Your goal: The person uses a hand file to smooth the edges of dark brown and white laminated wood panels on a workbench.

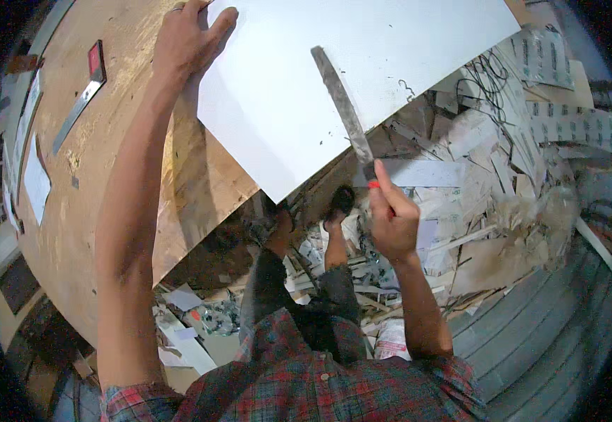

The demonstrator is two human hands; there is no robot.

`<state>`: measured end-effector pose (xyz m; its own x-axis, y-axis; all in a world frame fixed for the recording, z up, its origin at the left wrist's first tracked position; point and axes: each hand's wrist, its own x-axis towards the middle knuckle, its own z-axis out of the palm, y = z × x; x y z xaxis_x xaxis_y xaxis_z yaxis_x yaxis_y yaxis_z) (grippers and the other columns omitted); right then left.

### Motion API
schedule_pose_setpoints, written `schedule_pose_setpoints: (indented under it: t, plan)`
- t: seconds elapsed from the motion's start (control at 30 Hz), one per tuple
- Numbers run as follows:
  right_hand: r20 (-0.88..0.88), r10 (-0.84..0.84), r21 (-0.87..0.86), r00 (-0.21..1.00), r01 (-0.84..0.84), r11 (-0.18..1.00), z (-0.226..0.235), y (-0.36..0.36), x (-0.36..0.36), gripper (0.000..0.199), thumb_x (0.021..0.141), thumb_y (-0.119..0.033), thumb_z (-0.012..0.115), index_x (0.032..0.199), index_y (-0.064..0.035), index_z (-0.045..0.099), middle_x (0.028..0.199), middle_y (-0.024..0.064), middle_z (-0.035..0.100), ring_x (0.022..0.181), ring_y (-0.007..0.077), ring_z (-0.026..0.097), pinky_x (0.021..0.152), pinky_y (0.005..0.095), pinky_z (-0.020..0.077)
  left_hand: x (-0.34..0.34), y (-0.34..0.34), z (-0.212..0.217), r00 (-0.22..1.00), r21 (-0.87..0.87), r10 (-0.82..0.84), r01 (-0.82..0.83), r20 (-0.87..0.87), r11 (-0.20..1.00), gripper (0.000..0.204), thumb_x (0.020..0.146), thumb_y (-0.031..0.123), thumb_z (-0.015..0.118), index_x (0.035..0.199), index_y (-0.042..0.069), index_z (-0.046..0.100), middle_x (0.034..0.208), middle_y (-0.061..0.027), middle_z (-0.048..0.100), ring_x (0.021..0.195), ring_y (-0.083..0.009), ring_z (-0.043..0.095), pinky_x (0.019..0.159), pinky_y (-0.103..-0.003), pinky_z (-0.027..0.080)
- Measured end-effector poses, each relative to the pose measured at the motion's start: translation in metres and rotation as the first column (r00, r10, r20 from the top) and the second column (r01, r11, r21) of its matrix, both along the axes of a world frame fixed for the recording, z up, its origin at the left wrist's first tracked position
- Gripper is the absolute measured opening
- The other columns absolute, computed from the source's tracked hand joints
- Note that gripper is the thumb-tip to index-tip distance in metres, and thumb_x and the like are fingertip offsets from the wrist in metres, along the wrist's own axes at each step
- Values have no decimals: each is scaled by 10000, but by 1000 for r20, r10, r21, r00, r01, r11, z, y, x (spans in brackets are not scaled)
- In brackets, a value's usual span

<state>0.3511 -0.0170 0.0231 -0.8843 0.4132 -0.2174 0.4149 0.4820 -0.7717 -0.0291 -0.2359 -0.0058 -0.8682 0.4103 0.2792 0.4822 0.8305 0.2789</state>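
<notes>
A large white board (278, 105) lies over the wooden tabletop, its near corner jutting past the table's edge. My left hand (187, 42) grips the board's left edge, thumb stretched over its white face; the other fingertips are partly cut off by the frame. In my right hand (395, 218), the fingers wrap round the dark and red handle of a long, flat, grey metal file (341, 102). The file slants up and left across the board's right-hand edge, over the white face. Whether its blade touches the board I cannot tell. Small dark specks lie nearby on the board.
On the wooden tabletop (126, 42) at left lies a metal-bladed tool (80, 112) with a red-and-black end. A white offcut (36, 179) is by the far left edge. Scraps and strips (461, 239) litter the floor; dark wire (489, 81) coils at right. My feet stand below the board.
</notes>
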Motion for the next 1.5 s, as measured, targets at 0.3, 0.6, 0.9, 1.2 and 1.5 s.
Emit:
schedule_pose_setpoints:
  t: [0.3,0.6,0.9,1.2,1.5]
  plan:
    - [-180,-11,48,984,20,999,-14,-28,-17,393,1010,-116,614,1377,26,599,1139,192,737,936,186,693,850,323,538,0,1,9,999,55,-29,27,37,998,675,893,574,645,1136,-54,690,1078,-284,684,1028,-428,654,901,-481,510]
    - [-210,-105,59,972,120,991,-33,3,-3,420,1016,-69,586,1430,-3,562,788,-29,566,641,44,447,563,216,396,5,5,5,1000,39,28,-28,14,999,665,903,586,634,1132,-36,693,1059,-289,693,1023,-435,669,886,-492,514]
    - [-101,-155,-17,983,154,988,-23,27,11,401,979,-47,625,1380,-49,626,1023,173,747,807,201,690,748,307,537,-12,-8,-4,1000,17,-19,19,6,1000,689,899,593,642,1134,-53,694,1067,-286,697,1025,-420,676,896,-471,518]
    - [-54,-175,-38,983,173,984,-17,29,-1,382,1010,-82,593,1382,7,599,1264,187,699,1114,237,699,946,317,529,-20,-19,-15,997,23,-38,40,-73,999,688,904,596,627,1126,-52,694,1018,-284,706,964,-431,686,858,-472,525]
    - [-23,-64,-5,998,64,998,-7,-4,5,386,1007,-92,589,1383,-9,605,1068,177,731,870,185,653,809,315,520,22,5,32,992,93,96,-103,78,990,477,880,404,685,878,-68,617,871,-249,599,818,-379,563,729,-475,441]
